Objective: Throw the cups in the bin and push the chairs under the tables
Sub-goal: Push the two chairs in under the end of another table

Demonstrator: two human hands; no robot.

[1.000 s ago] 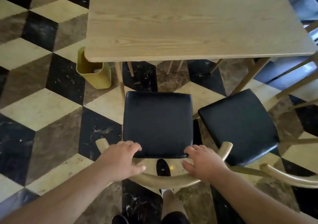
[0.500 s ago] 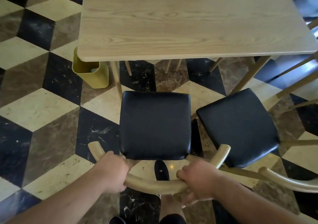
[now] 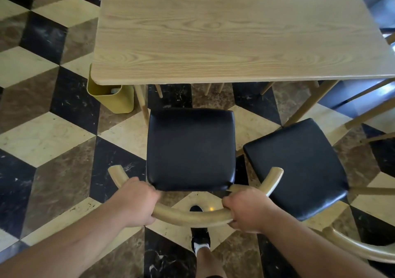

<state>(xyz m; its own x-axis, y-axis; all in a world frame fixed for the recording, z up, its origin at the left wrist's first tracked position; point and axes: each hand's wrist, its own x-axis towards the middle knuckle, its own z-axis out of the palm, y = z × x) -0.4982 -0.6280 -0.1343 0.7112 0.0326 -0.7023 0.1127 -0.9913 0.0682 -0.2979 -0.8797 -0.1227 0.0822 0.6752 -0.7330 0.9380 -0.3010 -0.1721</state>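
We've got both hands clenched on the chair [image 3: 190,149] backrest, left hand [image 3: 134,201] & right hand [image 3: 245,208]; seat sits ahead of our grip, just short of the table [image 3: 235,31] edge.

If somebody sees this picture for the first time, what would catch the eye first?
Both hands, left hand and right hand, grip the curved wooden back of a black-seated chair at bottom centre. Ahead stands a bare wooden table, with a yellow bin under its left corner.
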